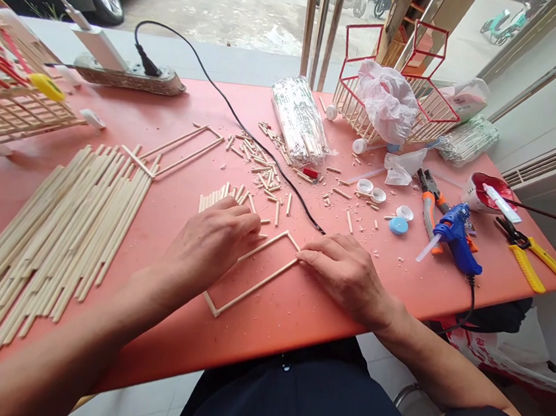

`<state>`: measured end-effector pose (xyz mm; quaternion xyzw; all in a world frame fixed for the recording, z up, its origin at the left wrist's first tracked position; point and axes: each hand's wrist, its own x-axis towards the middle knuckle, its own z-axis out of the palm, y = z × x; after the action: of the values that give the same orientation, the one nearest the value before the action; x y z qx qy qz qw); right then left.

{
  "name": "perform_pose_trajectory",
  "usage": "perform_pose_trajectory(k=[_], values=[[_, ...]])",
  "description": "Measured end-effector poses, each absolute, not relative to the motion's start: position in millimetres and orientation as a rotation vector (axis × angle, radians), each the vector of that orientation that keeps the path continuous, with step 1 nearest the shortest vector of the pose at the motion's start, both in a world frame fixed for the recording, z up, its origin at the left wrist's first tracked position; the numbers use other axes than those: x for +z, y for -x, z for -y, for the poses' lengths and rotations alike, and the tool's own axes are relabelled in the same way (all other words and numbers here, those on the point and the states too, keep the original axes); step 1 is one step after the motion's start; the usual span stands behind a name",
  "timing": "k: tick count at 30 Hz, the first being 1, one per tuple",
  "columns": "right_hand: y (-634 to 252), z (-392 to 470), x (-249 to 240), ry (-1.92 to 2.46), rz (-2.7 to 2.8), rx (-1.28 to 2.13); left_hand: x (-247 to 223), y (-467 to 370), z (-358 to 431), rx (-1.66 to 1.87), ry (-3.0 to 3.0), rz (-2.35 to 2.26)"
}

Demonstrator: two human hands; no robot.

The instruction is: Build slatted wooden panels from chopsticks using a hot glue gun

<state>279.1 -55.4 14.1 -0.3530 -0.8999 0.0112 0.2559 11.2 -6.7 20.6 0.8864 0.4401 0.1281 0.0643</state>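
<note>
A rectangular frame of thin wooden sticks (260, 285) lies flat near the table's front edge. My right hand (350, 275) pinches its right corner between thumb and fingers. My left hand (220, 238) hovers over the frame's far left side and hides part of it. Its fingers are bent together, and what they hold, if anything, is hidden; a short stick end shows by the fingertips. Beside that hand is a row of short cut sticks (217, 196). A second stick frame (184, 152) lies farther back, touching the pile of long sticks (57, 231) at the left.
Stick offcuts (262, 167) and bottle caps (398, 225) are scattered mid-table. A black cable (237, 121) crosses from the power strip (127, 76). At right lie a blue glue gun (456, 237), pliers (430, 204) and yellow-handled cutters (526, 254). Stick-built carts (372, 112) stand at the back.
</note>
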Motion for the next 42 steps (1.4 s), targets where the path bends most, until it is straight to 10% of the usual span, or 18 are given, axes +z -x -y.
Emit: perform_pose_trajectory(k=[8, 42], values=[[-279, 55, 12, 0.971, 2.446, 0.023, 23, -11, 6, 0.709, -2.713, -1.403], [-277, 55, 10, 1.003, 2.465, 0.073, 32, -39, 17, 0.034, -2.618, -1.597]])
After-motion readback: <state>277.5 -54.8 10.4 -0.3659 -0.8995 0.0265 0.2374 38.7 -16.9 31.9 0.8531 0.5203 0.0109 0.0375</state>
